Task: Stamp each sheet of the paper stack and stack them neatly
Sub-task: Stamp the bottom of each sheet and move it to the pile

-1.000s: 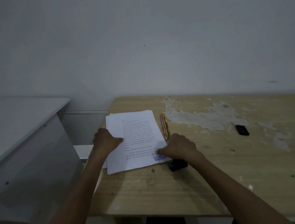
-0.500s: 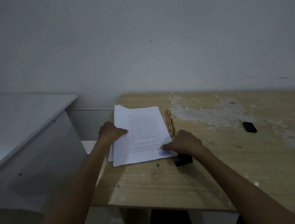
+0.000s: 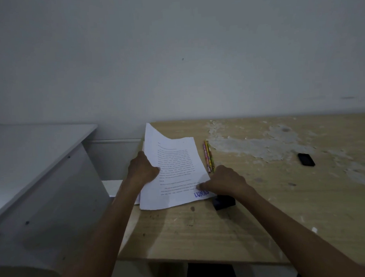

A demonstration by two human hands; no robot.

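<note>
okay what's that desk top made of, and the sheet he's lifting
The desk top looks like light wood-grain laminate or veneer over board; a pale patch shows where the surface has peeled. The top sheet is thin white printed paper, curling where the left hand lifts it.

Top sheet [image 3: 174, 170] gripped at left edge by left hand [image 3: 142, 170], far-left corner lifted. Right hand [image 3: 225, 182] pressed on near-right corner beside blue stamp mark [image 3: 201, 193]. Stamp [image 3: 223, 202] on tabletop [image 3: 264, 218].

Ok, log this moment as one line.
left hand lifting top sheet | right hand pinning corner by stamp mark | stamper on table
</note>
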